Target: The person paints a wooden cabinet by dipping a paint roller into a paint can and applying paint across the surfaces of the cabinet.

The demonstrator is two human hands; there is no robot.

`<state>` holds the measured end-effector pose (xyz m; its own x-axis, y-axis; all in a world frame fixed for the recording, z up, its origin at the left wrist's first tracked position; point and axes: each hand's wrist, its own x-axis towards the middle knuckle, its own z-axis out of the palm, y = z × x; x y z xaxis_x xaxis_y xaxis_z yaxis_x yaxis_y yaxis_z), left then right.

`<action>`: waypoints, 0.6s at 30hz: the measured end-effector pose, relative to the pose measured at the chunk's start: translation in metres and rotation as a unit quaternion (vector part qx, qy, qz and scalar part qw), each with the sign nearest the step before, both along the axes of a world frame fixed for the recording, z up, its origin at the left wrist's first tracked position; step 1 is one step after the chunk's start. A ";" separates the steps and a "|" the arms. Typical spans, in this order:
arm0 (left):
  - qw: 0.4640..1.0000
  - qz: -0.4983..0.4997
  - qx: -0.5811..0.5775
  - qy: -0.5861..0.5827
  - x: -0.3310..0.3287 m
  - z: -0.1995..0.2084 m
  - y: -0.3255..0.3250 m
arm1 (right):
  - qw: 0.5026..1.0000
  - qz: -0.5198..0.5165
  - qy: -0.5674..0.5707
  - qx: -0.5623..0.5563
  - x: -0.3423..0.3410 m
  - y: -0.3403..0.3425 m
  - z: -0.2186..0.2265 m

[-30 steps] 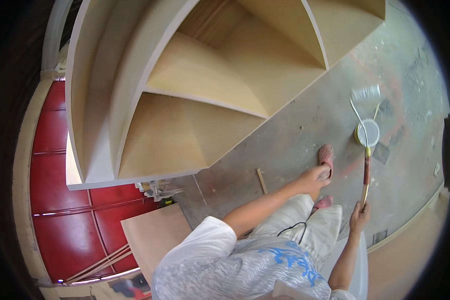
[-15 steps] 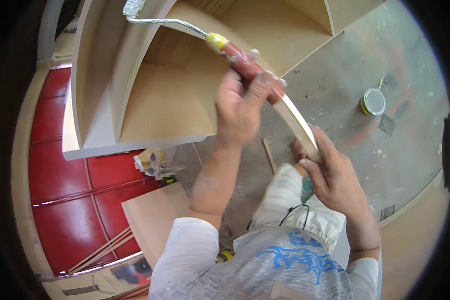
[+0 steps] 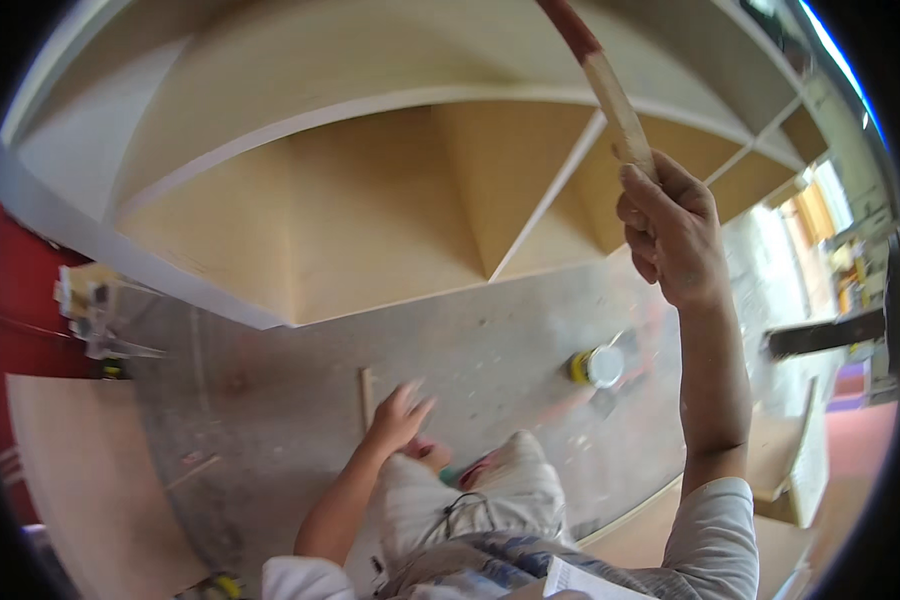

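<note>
Holding: the right hand [image 3: 675, 225] has its thumb and fingers closed around the paint roller handle [image 3: 618, 110], at the pale wooden lower end.
Handle position: it is raised in the upper right part of the view, in front of the curved shelf unit [image 3: 370, 190]; the reddish-brown upper part leaves through the top edge, so its far end is hidden. Whether it touches the unit, I cannot tell.
Left hand: the left hand [image 3: 395, 420] is low above the floor [image 3: 270, 375], with fingers partly spread and somewhat blurred; it appears to be empty.
Shelf unit: its front edges are white, its inner boards are tan, and dividers make several compartments.
Wooden strip: a narrow wooden strip [image 3: 365, 395] lies on the floor, just beside the left hand as seen from above.
Paint tin: one yellow-sided paint tin [image 3: 595, 367] with a pale top is on the grey, stained floor, left of the right forearm.
Left side: a plywood board [image 3: 90, 480] is at the lower left, near red panels [image 3: 15, 300].
Clothing: the person wears pale shorts [image 3: 470, 492] and pink shoes [image 3: 478, 468].
</note>
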<state>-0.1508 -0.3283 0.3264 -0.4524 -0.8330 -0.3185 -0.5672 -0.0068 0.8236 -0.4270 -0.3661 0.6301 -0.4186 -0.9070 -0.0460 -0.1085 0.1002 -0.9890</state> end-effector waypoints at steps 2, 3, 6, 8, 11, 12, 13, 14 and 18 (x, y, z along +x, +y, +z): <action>0.995 -0.008 -0.019 -0.099 0.071 -0.078 0.040 | 1.000 0.012 0.027 0.000 0.014 -0.030 0.011; 0.983 0.050 0.070 -0.161 0.103 -0.114 0.066 | 0.999 -0.017 0.028 0.007 0.018 -0.046 0.017; 0.902 0.067 0.277 -0.326 0.190 -0.201 0.142 | 0.995 -0.020 0.095 0.007 0.020 -0.100 0.032; 0.937 0.173 0.236 -0.190 0.225 -0.240 0.198 | 0.993 -0.005 0.118 0.017 0.020 -0.131 0.039; 0.888 0.245 0.280 -0.271 0.233 -0.276 0.248 | 0.992 0.034 0.123 0.026 0.024 -0.191 0.045; 0.882 0.244 0.306 -0.264 0.228 -0.287 0.254 | 0.990 0.039 0.130 0.027 0.024 -0.213 0.045; 0.875 0.240 0.331 -0.259 0.223 -0.295 0.259 | 0.990 0.031 0.138 0.017 0.025 -0.234 0.045; 0.873 0.241 0.337 -0.259 0.211 -0.298 0.258 | 0.990 0.013 0.138 0.003 0.019 -0.264 0.046; 0.804 0.469 0.360 -0.058 0.156 -0.333 0.231 | 0.993 0.053 0.106 0.008 0.014 -0.346 0.046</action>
